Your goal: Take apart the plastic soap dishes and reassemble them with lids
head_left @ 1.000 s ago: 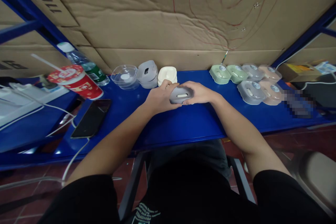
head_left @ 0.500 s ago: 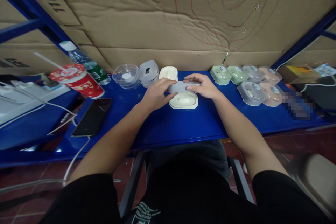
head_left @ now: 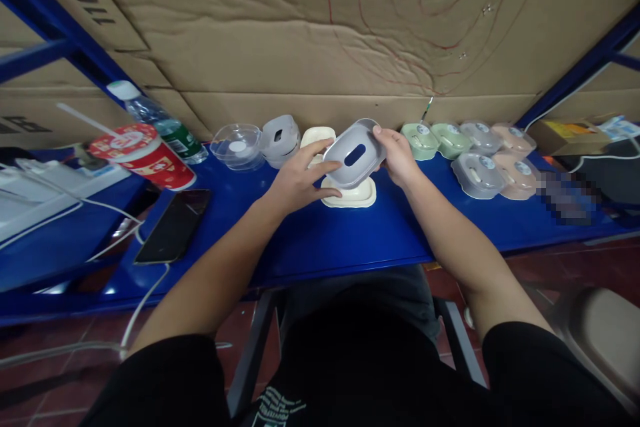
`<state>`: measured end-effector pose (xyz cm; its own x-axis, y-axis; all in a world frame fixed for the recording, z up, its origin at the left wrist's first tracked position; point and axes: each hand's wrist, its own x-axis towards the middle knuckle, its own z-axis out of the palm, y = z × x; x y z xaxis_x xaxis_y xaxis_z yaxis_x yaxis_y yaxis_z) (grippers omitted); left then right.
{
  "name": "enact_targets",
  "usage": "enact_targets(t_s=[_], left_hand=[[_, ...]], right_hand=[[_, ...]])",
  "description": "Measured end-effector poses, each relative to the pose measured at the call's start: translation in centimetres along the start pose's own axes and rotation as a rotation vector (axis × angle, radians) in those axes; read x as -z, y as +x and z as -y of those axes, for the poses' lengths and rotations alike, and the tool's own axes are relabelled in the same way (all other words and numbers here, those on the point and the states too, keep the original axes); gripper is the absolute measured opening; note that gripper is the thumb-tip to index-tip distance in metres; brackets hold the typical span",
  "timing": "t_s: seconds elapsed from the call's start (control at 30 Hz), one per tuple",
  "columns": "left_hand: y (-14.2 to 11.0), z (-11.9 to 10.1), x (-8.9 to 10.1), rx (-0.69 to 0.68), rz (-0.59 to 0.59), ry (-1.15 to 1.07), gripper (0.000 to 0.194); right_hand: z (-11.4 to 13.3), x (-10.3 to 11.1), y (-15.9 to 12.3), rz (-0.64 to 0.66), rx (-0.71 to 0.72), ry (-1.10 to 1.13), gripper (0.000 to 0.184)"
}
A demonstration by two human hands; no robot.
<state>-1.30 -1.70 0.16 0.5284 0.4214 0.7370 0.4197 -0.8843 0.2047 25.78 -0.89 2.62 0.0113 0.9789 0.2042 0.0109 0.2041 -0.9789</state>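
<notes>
1 grey cover [head_left: 350, 137] — well inside desk edge [head_left: 345, 269]

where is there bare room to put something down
Bare blue tabletop lies between the nearer cream piece and the front edge, and between the phone and the left forearm. It is crowded on the right with six containers and on the left with the red cup and bottle.
</notes>
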Motion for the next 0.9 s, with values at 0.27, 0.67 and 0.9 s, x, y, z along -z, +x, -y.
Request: enact_targets(t_s=[0.27,0.67,0.9], left_hand=[[0.4,2.4,3.8,0.302,-0.282,0.327,0.042],[-0.6,4.7,4.8,0.833,-0.167,0.501,0.039],[-0.7,5.2,4.5,0.901,-0.163,0.414,0.046]], right_hand=[[0.4,1.5,-0.2,0.196,0.246,-0.439,0.064],[-0.2,1.4,-0.7,0.611,0.231,-1.064,0.016],[0.3,1.1,-0.9,0.508,0.24,-1.08,0.018]])
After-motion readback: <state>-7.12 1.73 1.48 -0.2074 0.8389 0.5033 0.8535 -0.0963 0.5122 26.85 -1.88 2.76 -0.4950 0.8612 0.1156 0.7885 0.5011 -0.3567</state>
